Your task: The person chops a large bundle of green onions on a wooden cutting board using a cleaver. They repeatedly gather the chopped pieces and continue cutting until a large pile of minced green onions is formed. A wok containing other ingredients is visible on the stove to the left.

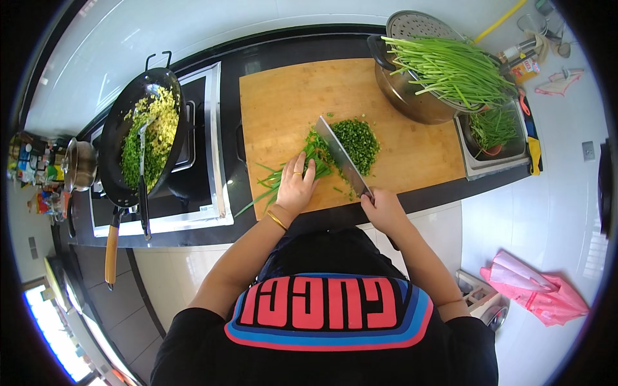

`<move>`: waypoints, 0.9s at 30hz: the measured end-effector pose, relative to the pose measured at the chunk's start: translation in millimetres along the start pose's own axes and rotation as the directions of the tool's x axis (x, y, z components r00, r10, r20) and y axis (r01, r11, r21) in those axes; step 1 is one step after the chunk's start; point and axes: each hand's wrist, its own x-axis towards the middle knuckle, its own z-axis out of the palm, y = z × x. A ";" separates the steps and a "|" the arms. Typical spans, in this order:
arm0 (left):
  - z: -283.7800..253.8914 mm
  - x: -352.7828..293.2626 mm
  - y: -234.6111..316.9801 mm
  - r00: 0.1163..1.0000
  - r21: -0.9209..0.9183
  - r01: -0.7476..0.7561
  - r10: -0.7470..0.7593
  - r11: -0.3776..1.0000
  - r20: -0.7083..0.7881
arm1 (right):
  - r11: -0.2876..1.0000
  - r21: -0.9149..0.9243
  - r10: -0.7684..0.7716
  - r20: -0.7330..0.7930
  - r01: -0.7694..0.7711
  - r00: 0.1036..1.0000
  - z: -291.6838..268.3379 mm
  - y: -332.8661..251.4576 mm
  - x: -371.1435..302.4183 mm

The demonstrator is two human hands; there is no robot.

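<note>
Watching remotely, I'm judging chopping to be the step in hand. My right hand (pixel 384 211) is gripping the knife (pixel 343 154), its blade pointing toward eleven o'clock. The green stalks (pixel 315 154) are lying on the board (pixel 283 96) under my left hand (pixel 296 188), which is clasping them, bunched at one o'clock and trailing loose at nine. I'm thinking the next cut is calling for keeping that hand clear of the blade.

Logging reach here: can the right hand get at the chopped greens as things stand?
Probably yes: the chopped greens lie close to the right hand, uncovered beside the knife. But that hand grips the knife, so picking them up likely means letting go.
</note>
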 end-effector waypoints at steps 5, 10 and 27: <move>6.1 -3.5 3.5 0.999 0.082 -0.010 0.007 0.997 0.034 | 0.996 -0.081 -0.020 0.023 0.022 1.000 15.7 3.1 -3.0; -12.0 4.4 14.4 0.991 0.035 0.017 -0.021 0.999 0.135 | 0.996 -0.089 0.015 0.045 -0.011 0.999 24.3 -0.7 -0.3; 4.6 -1.8 9.4 0.998 0.087 0.017 -0.023 0.996 0.064 | 0.978 -0.195 0.073 0.017 -0.069 0.997 53.1 -22.6 42.6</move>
